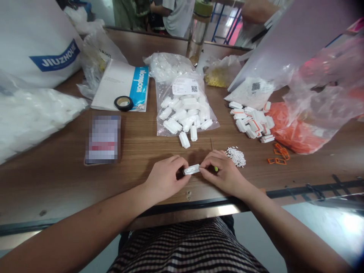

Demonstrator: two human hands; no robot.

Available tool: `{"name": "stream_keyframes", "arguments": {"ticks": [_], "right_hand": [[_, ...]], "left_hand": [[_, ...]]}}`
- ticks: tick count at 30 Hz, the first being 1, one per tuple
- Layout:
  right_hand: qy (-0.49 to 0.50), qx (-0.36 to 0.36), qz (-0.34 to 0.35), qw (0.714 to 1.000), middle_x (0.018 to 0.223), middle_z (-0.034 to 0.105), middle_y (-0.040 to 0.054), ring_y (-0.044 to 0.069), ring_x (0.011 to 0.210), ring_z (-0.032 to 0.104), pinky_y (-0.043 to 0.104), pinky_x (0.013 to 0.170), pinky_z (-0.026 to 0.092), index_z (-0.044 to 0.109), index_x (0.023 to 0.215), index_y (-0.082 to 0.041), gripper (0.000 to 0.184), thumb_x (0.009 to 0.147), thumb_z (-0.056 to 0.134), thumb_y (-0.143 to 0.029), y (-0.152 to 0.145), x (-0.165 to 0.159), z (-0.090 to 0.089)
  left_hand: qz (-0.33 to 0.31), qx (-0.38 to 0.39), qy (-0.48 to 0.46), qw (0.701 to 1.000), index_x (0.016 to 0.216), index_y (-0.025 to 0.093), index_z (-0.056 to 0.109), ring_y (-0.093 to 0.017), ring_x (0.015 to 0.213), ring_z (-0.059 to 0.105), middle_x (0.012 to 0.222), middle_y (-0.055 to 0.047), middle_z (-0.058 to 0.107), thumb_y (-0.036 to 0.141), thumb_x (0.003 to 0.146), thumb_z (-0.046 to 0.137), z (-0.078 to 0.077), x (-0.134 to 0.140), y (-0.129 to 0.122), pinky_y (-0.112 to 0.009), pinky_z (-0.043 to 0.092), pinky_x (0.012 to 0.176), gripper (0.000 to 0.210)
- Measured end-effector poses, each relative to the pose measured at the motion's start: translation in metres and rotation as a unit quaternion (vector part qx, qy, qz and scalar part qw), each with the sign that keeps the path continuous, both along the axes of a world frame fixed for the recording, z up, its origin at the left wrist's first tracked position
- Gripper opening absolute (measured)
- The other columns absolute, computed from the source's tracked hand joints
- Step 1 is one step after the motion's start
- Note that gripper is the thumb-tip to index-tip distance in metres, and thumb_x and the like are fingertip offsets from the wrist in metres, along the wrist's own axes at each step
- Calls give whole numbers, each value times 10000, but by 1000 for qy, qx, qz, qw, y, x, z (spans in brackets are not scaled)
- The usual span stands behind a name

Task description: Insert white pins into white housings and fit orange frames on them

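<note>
Between both hands, just above the near edge of the table, is a small white plastic connector housing (192,169) with a row of tiny holes. My left hand (167,176) pinches its left end between thumb and fingers. At the other end, the thumb and fingertips of my right hand (223,172) grip it. A bit of something yellow-green (216,168) shows at the right hand's fingers; its kind is hidden. Beside that hand lies a pile of tiny white pieces (236,156). Two loose white housings (184,140) rest beyond the hands.
A clear bag (162,91) spills white housings in the middle. To the right are orange-trimmed housings (253,121), orange frames (280,161) and a bag of orange parts (301,132). Leftward lie a notebook (113,83), black tape (123,102) and a blurred phone-shaped object (102,138). A bottle (197,34) stands behind.
</note>
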State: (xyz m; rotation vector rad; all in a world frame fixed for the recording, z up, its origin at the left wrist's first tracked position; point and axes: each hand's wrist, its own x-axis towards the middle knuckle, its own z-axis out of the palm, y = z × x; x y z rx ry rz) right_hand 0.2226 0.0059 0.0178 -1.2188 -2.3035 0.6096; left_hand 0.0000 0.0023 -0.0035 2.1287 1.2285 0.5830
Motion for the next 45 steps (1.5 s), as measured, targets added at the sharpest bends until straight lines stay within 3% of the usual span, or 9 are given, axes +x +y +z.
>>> {"name": "stream_keyframes", "arguments": {"ticks": [10, 15, 18, 22, 25, 33, 45], "right_hand": [[-104, 140, 51, 983, 789, 671, 39, 177, 780, 549, 383, 806, 375, 683, 826, -166, 120, 902, 591, -182, -6, -2, 7], [-69, 144, 23, 987, 857, 694, 33, 179, 796, 552, 381, 798, 379, 712, 977, -196, 135, 864, 639, -186, -9, 7, 6], [-80, 150, 42, 985, 896, 702, 31, 183, 816, 561, 389, 811, 378, 710, 1010, -213, 163, 866, 635, -201, -10, 9, 3], [-109, 192, 56, 974, 866, 697, 34, 183, 814, 564, 394, 826, 374, 698, 1006, -192, 151, 888, 604, -205, -14, 3, -4], [-130, 217, 40, 967, 807, 670, 41, 184, 778, 536, 390, 802, 368, 690, 900, -174, 118, 902, 583, -222, -16, -4, -9], [-115, 155, 1, 981, 702, 612, 22, 175, 752, 488, 368, 767, 328, 633, 692, -201, 282, 940, 528, -283, -11, -8, -12], [-98, 151, -3, 984, 625, 650, 0, 154, 659, 530, 373, 768, 302, 710, 880, -203, 253, 980, 507, -317, -18, -6, -19]], "left_hand": [[4, -6, 0, 1000, 885, 209, 613, -129, 637, 496, 739, 27, 540, 256, 826, 646, 0, -1, 0, -269, 352, 606, 83], [3, -5, -2, 1000, 880, 208, 611, -129, 643, 501, 742, 28, 539, 256, 828, 647, 0, -1, 0, -271, 363, 610, 80], [1, -3, -1, 1000, 878, 207, 607, -130, 643, 501, 738, 28, 539, 254, 829, 647, 0, 0, 0, -270, 361, 603, 78], [-1, 3, 4, 1000, 874, 206, 603, -131, 638, 495, 734, 27, 536, 251, 836, 643, 0, -1, 0, -269, 358, 596, 71], [-3, 3, 11, 1000, 881, 206, 600, -132, 635, 492, 732, 25, 536, 249, 845, 632, 1, -1, 0, -267, 355, 590, 65], [-7, 15, 21, 1000, 871, 205, 596, -137, 655, 508, 751, 19, 548, 249, 854, 626, 2, -1, -1, -268, 367, 605, 56], [-5, 14, 15, 1000, 871, 205, 596, -127, 635, 486, 737, 28, 531, 251, 843, 642, -1, -1, -1, -263, 357, 603, 71]]}}
